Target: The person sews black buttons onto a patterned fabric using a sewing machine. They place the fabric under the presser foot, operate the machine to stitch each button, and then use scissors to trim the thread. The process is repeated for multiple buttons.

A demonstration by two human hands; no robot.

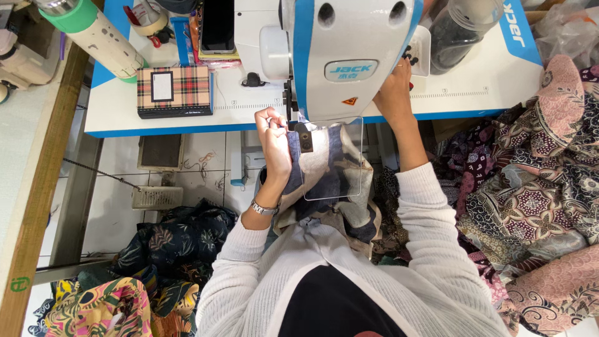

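Your left hand (274, 146) pinches the edge of a patterned blue-and-beige fabric piece (331, 181), holding it under the head of the white sewing machine (340, 56) at the front edge of the tabletop (187, 122). Your right hand (394, 93) reaches behind the machine head; its fingers are hidden, so I cannot tell their grip. Judging by the heap of printed cloth (536, 181) at the table's right end, much work appears to remain.

Bright, even light falls from above, probably daylight or ceiling lamps. The white surface (474, 87) and machine (349, 56) gleam without harsh glare. Shadows are soft, darkest under the surface on the floor (118, 212). Focus is sharp at centre; straight lines bow near the edges.
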